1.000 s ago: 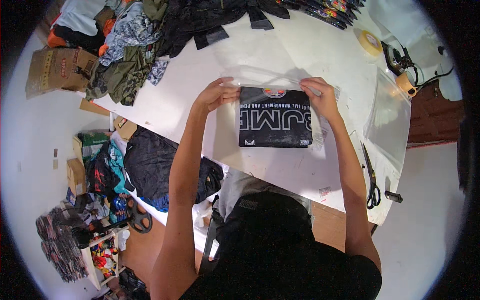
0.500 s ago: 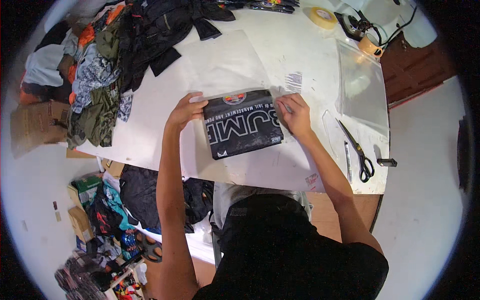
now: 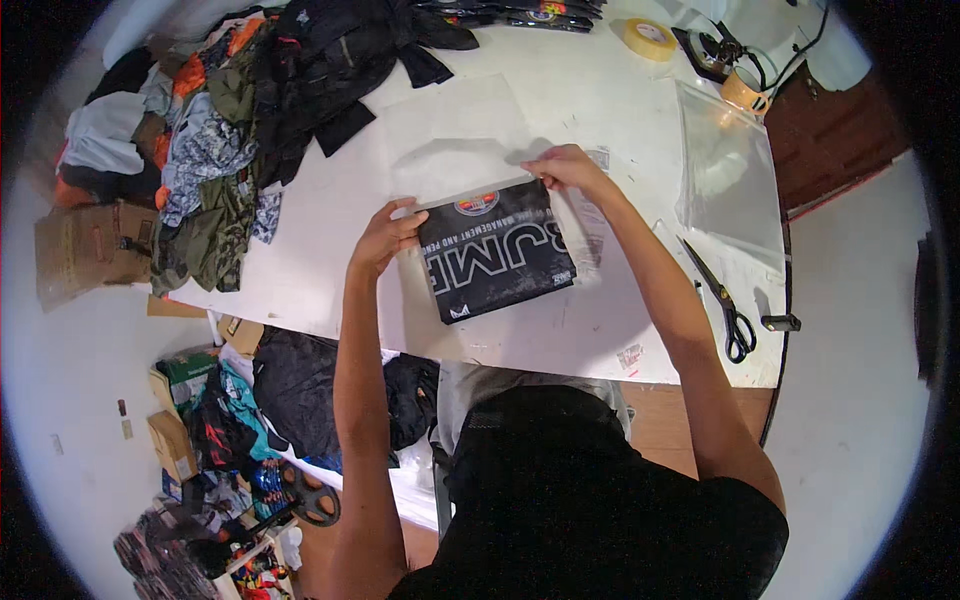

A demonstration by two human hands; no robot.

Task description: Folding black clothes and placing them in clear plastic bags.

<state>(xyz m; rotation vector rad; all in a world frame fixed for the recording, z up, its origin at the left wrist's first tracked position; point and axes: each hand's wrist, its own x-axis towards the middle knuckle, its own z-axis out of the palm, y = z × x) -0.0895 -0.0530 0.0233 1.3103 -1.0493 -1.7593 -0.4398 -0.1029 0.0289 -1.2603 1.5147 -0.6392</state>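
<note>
A folded black printed garment lies flat on the white table inside a clear plastic bag, whose loose upper part spreads beyond the garment's far edge. At the garment's far left corner, my left hand pinches the bag's edge, fingertips over the black fabric. My right hand is closed on the plastic by the far right corner, with thumb and fingertips together.
Black scissors and a black-handled tool lie at right, near more clear plastic bags. Tape rolls sit far right. Heaped clothes cover the left side, beside a cardboard box. Packed dark garments lie at the far edge.
My right hand has moved from the garment's right side up to its far right corner, gripping the plastic there. My left hand keeps its place at the left corner.
</note>
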